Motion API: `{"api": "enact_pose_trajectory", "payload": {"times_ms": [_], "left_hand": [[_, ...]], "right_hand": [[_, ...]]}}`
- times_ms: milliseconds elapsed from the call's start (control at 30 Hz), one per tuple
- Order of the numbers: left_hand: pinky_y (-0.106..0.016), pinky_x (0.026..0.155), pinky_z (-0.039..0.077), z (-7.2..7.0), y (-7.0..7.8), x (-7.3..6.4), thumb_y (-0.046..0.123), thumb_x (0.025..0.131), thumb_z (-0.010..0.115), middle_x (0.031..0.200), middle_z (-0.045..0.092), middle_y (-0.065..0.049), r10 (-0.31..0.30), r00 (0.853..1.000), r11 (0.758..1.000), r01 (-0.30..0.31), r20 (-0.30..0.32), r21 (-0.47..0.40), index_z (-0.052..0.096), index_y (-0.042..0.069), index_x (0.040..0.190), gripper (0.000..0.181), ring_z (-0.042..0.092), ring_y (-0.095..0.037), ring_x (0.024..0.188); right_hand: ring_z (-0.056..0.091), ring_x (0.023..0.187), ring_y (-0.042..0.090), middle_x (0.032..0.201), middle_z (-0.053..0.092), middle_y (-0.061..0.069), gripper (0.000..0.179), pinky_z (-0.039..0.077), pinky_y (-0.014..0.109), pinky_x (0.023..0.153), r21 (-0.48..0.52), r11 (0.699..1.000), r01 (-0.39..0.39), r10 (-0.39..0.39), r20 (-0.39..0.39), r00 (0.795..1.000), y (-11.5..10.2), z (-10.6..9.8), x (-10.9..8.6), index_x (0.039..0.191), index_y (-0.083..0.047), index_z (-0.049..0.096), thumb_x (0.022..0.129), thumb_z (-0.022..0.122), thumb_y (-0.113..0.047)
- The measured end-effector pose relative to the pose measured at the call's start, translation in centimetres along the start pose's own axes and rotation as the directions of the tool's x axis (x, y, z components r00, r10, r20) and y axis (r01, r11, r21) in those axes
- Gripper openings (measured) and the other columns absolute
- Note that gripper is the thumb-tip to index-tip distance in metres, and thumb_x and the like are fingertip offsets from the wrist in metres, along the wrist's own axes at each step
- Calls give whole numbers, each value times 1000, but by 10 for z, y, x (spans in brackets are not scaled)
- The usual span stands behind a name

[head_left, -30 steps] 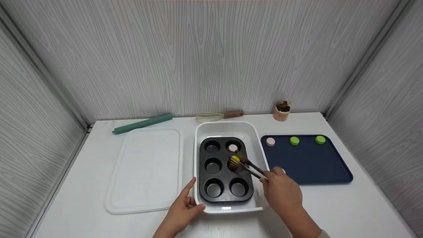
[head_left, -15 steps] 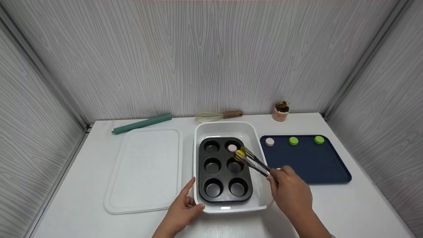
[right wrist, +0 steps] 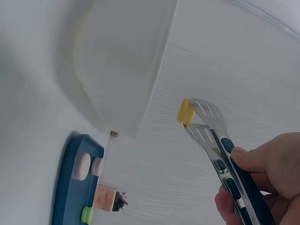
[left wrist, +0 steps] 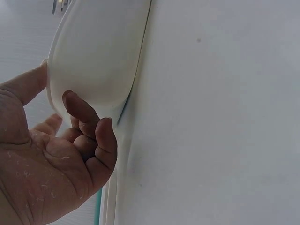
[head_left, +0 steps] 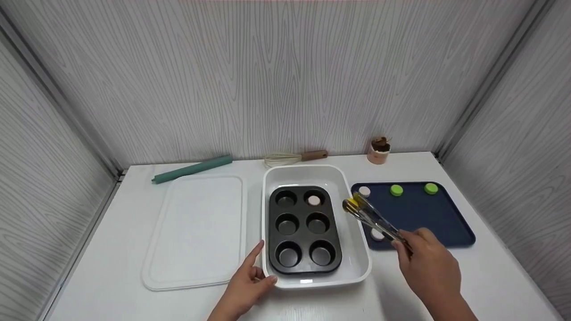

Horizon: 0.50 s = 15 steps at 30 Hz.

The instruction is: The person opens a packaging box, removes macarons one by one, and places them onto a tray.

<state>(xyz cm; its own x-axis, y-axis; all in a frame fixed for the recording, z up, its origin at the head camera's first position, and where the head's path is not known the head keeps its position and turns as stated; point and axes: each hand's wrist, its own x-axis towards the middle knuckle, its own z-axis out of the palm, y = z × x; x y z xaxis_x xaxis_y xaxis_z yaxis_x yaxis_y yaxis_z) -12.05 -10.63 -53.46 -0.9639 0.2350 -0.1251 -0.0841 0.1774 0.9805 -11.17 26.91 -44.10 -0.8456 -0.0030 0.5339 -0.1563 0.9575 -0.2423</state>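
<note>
With curled fingers my right hand [head_left: 430,269] holds metal tongs [head_left: 384,226], dark-handled in the right wrist view. Their tips pinch a yellow macaron [right wrist: 185,111], raised over the right rim of a white rectangular dish [head_left: 366,263]. A dark muffin pan [head_left: 302,212] stands inside this dish. In its far right cup lies a pale pink macaron [head_left: 314,200]; the other cups hold nothing. My left hand [head_left: 247,285] grips the dish's near left corner, thumb at the rim and fingers bent against the outer wall [left wrist: 93,51].
To the right, a navy tray [head_left: 428,218] carries pink macarons [head_left: 364,191] and green macarons [head_left: 396,190]. A white board [head_left: 200,227] lies left. Along the back are a green rolling pin [head_left: 192,169], a whisk [head_left: 296,158] and a small pot [head_left: 378,151].
My right hand has lifted the yellow macaron out of the middle right muffin cup with the tongs and carried it right, over the dish's rim. The left hand has stayed at the corner.
</note>
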Motion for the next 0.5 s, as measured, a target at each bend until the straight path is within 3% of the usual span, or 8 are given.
{"api": "enact_pose_trajectory", "payload": {"times_ms": [100,267,500], "left_hand": [[-24,59,47,0,0,1,13,91,81,79,66,-5,1,1000,1000,-1,-5,2,23,9,169,97,56,-13,67],[-24,60,47,-1,-1,1,13,90,81,79,65,-4,-6,1000,1000,6,-7,5,24,9,169,98,56,-14,67],[-25,59,47,2,-2,1,12,92,80,80,66,-5,-27,999,999,28,-17,25,21,8,169,97,56,-15,66]], "right_hand": [[66,65,27,92,66,13,24,51,50,49,-10,1000,-20,19,-21,1000,12,-6,-2,105,2,80,85,88,-9],[67,67,35,94,66,18,24,52,56,52,-34,993,-115,115,-2,993,32,-16,-5,105,6,79,88,85,-10],[68,76,43,98,66,24,27,53,61,58,-57,968,-244,248,72,966,66,-19,-14,110,9,76,93,80,-12]]}}
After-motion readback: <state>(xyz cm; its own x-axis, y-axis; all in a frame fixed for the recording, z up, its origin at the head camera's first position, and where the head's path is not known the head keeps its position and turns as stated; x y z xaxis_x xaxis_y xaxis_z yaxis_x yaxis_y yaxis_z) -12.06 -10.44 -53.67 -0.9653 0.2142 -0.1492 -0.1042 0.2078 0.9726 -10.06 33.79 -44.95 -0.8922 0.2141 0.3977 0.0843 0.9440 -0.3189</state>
